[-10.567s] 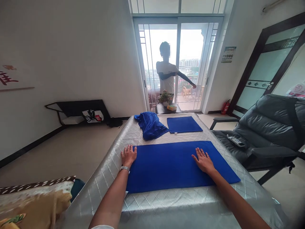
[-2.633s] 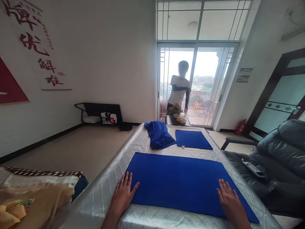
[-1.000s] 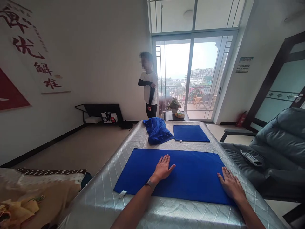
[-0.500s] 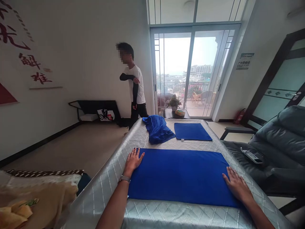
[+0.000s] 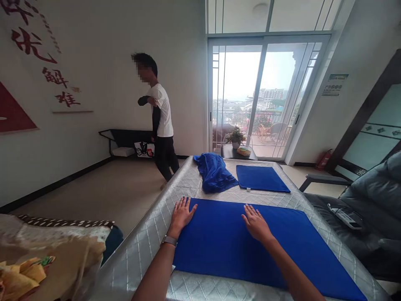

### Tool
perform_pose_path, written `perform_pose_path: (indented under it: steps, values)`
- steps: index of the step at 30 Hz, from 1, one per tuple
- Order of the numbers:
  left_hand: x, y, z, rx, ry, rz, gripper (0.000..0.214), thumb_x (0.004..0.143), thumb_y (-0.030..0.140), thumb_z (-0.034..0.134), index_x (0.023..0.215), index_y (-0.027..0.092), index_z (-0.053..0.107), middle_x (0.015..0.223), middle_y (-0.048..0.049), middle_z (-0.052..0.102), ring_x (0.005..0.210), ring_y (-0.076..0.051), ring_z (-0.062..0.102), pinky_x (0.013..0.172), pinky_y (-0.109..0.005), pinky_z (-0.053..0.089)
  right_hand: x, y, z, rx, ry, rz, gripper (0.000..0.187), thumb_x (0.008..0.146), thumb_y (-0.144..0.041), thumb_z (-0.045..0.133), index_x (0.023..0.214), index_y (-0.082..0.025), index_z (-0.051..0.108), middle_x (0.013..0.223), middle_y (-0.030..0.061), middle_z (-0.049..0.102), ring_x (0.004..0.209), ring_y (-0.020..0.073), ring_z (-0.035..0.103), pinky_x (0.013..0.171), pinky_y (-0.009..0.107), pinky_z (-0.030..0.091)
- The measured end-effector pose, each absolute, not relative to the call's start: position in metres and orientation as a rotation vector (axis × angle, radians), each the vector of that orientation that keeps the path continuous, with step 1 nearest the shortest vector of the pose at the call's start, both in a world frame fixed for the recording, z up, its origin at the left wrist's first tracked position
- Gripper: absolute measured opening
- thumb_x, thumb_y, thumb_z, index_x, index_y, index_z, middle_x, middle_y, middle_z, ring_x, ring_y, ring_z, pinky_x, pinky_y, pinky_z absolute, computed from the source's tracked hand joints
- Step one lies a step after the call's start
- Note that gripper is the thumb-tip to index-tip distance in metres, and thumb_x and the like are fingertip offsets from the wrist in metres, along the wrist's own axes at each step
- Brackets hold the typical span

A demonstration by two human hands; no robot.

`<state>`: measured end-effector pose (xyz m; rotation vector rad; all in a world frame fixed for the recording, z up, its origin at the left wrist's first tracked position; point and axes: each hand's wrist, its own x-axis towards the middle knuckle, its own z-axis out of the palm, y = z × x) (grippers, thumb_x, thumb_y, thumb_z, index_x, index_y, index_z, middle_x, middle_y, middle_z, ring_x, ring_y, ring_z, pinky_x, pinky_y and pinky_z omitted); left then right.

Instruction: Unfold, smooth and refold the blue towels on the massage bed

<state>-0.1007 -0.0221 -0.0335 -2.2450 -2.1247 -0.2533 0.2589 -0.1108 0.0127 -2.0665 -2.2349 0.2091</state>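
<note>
A long blue cloth (image 5: 216, 246) lies flat and smooth on a table with a quilted silver cover (image 5: 142, 242). My left hand (image 5: 183, 214) rests open on its far left corner, fingers spread. Over the cloth's middle, my right hand (image 5: 257, 225) is open with its palm down; whether it presses on the fabric I cannot tell. Beyond, a crumpled blue cloth (image 5: 215, 173) sits at the far left of the table. Beside it is a smaller flat blue rectangle (image 5: 261, 178) with a white tag.
A person in a white shirt (image 5: 164, 110) walks left of the table. To the right stands a dark armchair (image 5: 384, 188) with a power strip (image 5: 344, 217) on its seat. A potted plant (image 5: 235, 136) is on a chair by the sliding door. Near left are yellow cloths (image 5: 23, 274).
My right hand has moved left from the long cloth's right edge to its middle. My left hand stays at the far left corner. The person has walked leftward, and my view has turned slightly left.
</note>
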Motion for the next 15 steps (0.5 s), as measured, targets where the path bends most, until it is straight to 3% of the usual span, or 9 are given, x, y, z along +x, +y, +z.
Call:
perform_pose_path:
  steps: [7,15]
  values:
    - [-0.102,-0.022,-0.032,-2.308,-2.125,-0.262,0.077,0.102,0.064,0.016,0.158,0.015,0.034,0.165,-0.0118,0.028,0.154,-0.026,0.023,0.125,-0.048,0.014,0.243,-0.086,-0.005,-2.096,-2.2,0.268,0.069,0.103,-0.052,0.017,0.162,-0.016,0.023,0.168,0.0035,0.019,0.156,0.0191,0.011,0.126,0.042,0.007]
    - [-0.1,-0.026,-0.024,-2.301,-2.161,-0.181,0.076,0.102,0.063,0.016,0.16,0.016,0.029,0.166,-0.0107,0.027,0.155,-0.027,0.022,0.125,-0.049,0.016,0.344,-0.096,-0.018,-2.339,-2.086,0.121,0.071,0.102,-0.05,0.016,0.162,-0.014,0.022,0.168,0.0025,0.019,0.156,0.0193,0.012,0.127,0.041,0.009]
